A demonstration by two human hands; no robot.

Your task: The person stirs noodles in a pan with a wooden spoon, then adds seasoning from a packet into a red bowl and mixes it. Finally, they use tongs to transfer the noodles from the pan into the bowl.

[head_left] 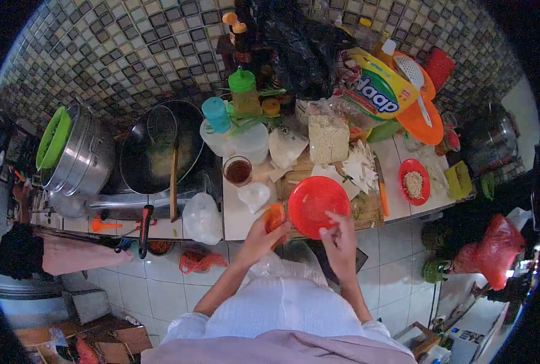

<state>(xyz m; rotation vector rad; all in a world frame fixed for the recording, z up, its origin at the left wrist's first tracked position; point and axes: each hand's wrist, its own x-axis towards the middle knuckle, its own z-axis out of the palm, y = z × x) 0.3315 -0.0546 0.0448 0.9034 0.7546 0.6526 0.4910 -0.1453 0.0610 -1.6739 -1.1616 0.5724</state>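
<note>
My left hand (pixel 261 240) is closed around a glossy orange-red thing (pixel 275 217), mostly hidden by the fingers; I cannot tell its kind. Just beside it a red plastic plate (pixel 316 203), with small bits on its surface, overlaps the front of the wooden cutting board (pixel 367 219). My right hand (pixel 341 246) is at the plate's lower right rim, fingers bent and apart over its edge, with nothing seen in them. Behind the plate are a bag of pale noodles (pixel 329 139) and a heap of white wrapper pieces (pixel 361 168).
A glass of brown liquid (pixel 238 170) and a small white bag (pixel 254 196) stand left of the board. A wok (pixel 188 136) with a strainer sits on the stove. At right is a red bowl of shreds (pixel 414 183). Another person's pink sleeve (pixel 82 257) shows at left.
</note>
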